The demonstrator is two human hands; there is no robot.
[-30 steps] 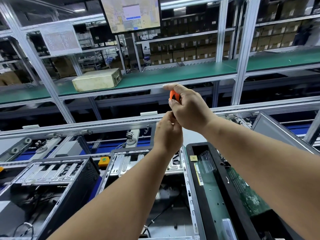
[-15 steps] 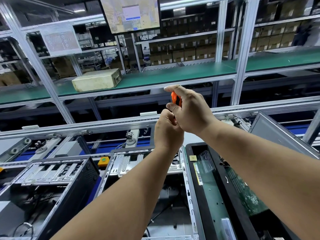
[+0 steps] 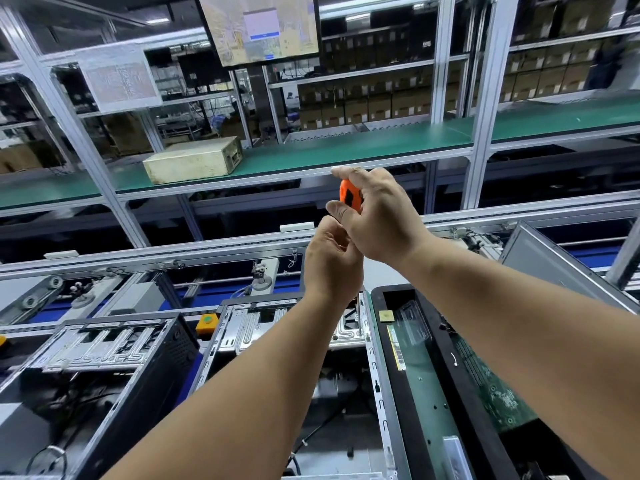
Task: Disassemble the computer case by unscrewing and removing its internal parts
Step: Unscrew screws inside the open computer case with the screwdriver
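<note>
**Screwdriver raised above the open case**

We see the right hand (image 3: 379,216) curled round an orange-handled screwdriver (image 3: 349,196), thumb and forefinger curved over its top. The left hand (image 3: 332,261) sits just beneath, touching it, fingers bent inward at the hidden shaft; whether they pinch a bit or a screw we cannot tell. Both are held well above the open computer case (image 3: 294,327), which lies on the conveyor between a black-sided case (image 3: 104,348) and a tray-like black frame holding a green circuit board (image 3: 491,386).

We judge that any small part between the fingers could slip and drop among the case's cables. The handle looks smooth, rounded plastic; the chassis is stamped, perforated sheet metal with hard edges that could nick a wrist.
</note>
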